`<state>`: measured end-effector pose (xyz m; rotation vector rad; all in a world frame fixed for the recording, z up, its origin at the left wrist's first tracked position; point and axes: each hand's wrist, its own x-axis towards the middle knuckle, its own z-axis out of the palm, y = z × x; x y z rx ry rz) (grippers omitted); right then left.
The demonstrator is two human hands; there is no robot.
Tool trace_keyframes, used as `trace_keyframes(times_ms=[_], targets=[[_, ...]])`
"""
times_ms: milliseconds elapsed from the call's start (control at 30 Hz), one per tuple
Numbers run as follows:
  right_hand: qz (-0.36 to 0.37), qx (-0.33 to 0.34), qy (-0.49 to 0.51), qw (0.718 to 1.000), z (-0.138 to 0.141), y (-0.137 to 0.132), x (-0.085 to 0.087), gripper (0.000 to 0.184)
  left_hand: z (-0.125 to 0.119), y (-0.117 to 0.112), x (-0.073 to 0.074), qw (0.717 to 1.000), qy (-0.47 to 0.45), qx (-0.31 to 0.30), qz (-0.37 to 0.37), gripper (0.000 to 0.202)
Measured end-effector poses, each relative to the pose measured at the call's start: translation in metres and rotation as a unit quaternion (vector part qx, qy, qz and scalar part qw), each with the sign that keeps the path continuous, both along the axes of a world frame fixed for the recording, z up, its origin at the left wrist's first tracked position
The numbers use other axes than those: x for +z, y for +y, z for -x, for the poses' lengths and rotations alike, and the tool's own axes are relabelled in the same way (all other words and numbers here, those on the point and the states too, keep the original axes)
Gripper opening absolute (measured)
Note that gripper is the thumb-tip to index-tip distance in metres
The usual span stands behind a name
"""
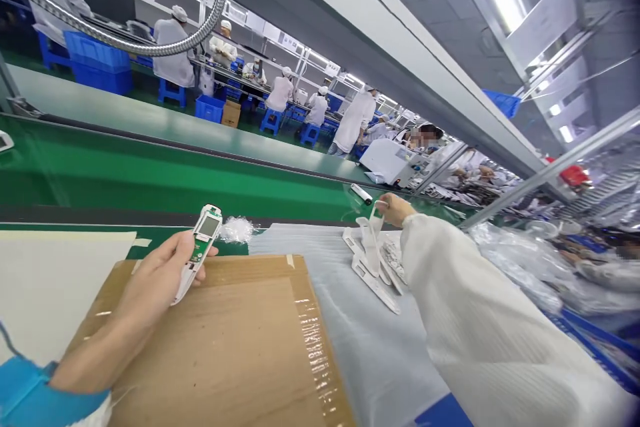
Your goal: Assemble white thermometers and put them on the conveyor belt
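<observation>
My left hand is closed around a half-open white handheld device, held above a cardboard box. Its small grey screen and green circuit board lie bare, facing up. Over to the right, my right hand pinches the upper end of a white plastic cover with a window opening in it. Below that cover is a loose pile of similar white covers on a grey-white foam sheet. Part of the pile is hidden by my right sleeve.
The cardboard box lies flat in front of me. Crumpled clear plastic sits beyond it. A green conveyor belt runs across, bearing a white device. Clear bags are heaped at right. Co-workers in white sit beyond the belt.
</observation>
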<state>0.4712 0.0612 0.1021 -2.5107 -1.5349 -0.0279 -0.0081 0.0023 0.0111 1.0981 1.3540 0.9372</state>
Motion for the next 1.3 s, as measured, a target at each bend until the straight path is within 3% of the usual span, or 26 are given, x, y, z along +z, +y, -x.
trace_keyframes(times_ms=[100, 200, 267, 367, 467, 567, 733, 933, 1000, 1100, 1133, 1233, 1300], targets=[[-0.027, 0.041, 0.139, 0.989, 0.033, 0.004, 0.017, 0.017, -0.003, 0.001, -0.004, 0.999, 0.004, -0.007, -0.049, 0.055], [-0.052, 0.129, 0.289, 0.947, 0.090, 0.004, 0.011, 0.024, -0.005, 0.003, -0.010, 0.993, 0.014, -0.023, -0.112, 0.050], [-0.057, 0.193, 0.440, 0.875, 0.137, 0.000, -0.003, 0.028, -0.005, 0.003, -0.012, 0.989, 0.023, -0.017, -0.146, 0.046], [-0.034, 0.253, 0.630, 0.733, 0.208, -0.010, -0.036, 0.035, -0.005, 0.003, -0.010, 0.976, 0.031, 0.009, -0.214, 0.042], [-0.015, 0.274, 0.702, 0.657, 0.267, -0.022, -0.071, 0.039, -0.003, 0.002, -0.007, 0.961, 0.063, 0.002, -0.268, 0.038], [-0.033, 0.281, 0.745, 0.604, 0.301, -0.034, -0.096, 0.039, -0.001, 0.001, -0.009, 0.956, 0.096, -0.049, -0.274, 0.035], [-0.101, 0.287, 0.760, 0.575, 0.314, -0.046, -0.114, 0.042, 0.003, 0.002, -0.017, 0.949, 0.147, -0.053, -0.272, 0.033], [-0.161, 0.229, 0.753, 0.596, 0.321, -0.050, -0.119, 0.044, -0.007, -0.002, -0.019, 0.957, 0.114, -0.087, -0.251, 0.037], [-0.160, 0.174, 0.792, 0.563, 0.324, -0.051, -0.117, 0.049, -0.014, -0.008, -0.017, 0.945, 0.156, -0.105, -0.268, 0.040], [-0.125, 0.061, 0.877, 0.460, 0.327, -0.051, -0.112, 0.055, -0.023, -0.018, -0.012, 0.907, 0.298, -0.171, -0.244, 0.045], [-0.117, 0.027, 0.891, 0.438, 0.327, -0.051, -0.111, 0.055, -0.024, -0.020, -0.011, 0.888, 0.352, -0.198, -0.219, 0.047], [-0.111, -0.011, 0.896, 0.430, 0.324, -0.050, -0.106, 0.058, -0.023, -0.020, -0.008, 0.839, 0.452, -0.247, -0.175, 0.053], [-0.089, 0.038, 0.894, 0.438, 0.320, -0.049, -0.104, 0.055, -0.020, -0.016, -0.009, 0.835, 0.457, -0.241, -0.186, 0.051]])
